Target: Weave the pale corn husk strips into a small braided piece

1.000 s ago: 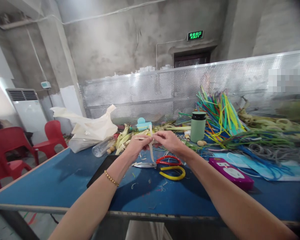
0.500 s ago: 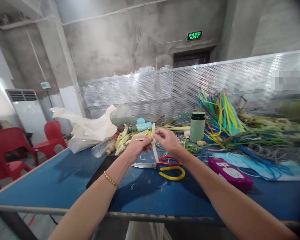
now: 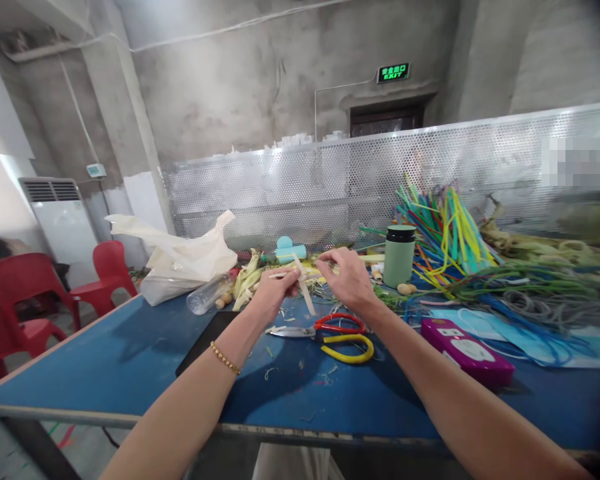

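Observation:
My left hand point(image 3: 277, 291) is closed on pale, flat husk strips that cross each other at the fingertips. One strip point(image 3: 307, 296) slants down to the right, and a thinner piece points left over the knuckles. Just right of the strips, my right hand point(image 3: 351, 279) is raised with curved fingers apart; I see nothing held in it. Under both hands, scissors point(image 3: 329, 333) with one red and one yellow handle lie on the blue table point(image 3: 145, 370), blades to the left. Partly behind my left forearm is a flat black object point(image 3: 204, 343).
Dry husks point(image 3: 247, 277), a clear bottle point(image 3: 203, 297) and a white bag point(image 3: 187, 263) stand at the back left. Rightward are a green jar point(image 3: 399, 257), colourful strips point(image 3: 455, 233), a purple box point(image 3: 466, 353), cords and blue masks point(image 3: 525, 333). Red chairs point(image 3: 113, 277) stand beyond the left edge.
My right hand has come away from the strips and moved right, its fingers loosening. My left hand keeps hold of the strips, which now tilt more. The view has shifted slightly.

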The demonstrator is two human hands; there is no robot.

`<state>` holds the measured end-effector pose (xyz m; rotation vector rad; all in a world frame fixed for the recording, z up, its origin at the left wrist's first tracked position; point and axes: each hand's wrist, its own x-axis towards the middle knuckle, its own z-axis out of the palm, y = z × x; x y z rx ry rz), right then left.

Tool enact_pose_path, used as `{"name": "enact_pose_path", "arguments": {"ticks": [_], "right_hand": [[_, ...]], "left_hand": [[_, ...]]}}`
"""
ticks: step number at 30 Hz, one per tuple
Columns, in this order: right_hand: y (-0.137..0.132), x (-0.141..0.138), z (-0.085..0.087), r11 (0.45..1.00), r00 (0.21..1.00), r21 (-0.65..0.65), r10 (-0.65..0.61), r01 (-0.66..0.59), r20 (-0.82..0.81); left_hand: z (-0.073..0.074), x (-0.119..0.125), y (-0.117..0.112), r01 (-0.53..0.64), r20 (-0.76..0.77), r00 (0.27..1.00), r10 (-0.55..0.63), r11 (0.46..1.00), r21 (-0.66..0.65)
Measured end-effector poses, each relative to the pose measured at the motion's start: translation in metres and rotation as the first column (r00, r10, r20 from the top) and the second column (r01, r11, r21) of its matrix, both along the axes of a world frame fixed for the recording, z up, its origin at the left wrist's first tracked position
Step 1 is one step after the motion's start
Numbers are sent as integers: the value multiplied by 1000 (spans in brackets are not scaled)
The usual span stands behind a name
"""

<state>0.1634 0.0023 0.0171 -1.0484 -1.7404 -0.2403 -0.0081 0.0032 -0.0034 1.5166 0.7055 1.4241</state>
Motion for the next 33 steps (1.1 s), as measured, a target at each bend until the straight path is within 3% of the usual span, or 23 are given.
{"name": "enact_pose_path", "arguments": {"ticks": [3, 7, 11, 18, 25, 33], "right_hand": [[1, 2, 0, 996, 993, 68, -69, 63, 100], [-1, 2, 0, 988, 974, -110, 124, -104, 191], [-5, 1, 2, 950, 958, -226, 251, -216, 140], [-7, -4, 0, 955, 966, -228, 225, -192, 127], [-7, -3, 2, 945, 978, -277, 199, -175, 64], [-5, -1, 2, 956, 982, -248, 176, -156, 64]], "left_hand": [[0, 0, 0, -26, 24, 999, 26, 1000, -4], [3, 1, -3, -21, -54, 998, 20, 1000, -12], [5, 2, -7, 17, -49, 999, -21, 996, -88], [5, 3, -9, 142, -20, 989, -145, 985, -100], [2, 2, -7, 140, 10, 990, -139, 988, -65], [4, 2, -6, 163, 69, 985, -157, 984, -78]]}}
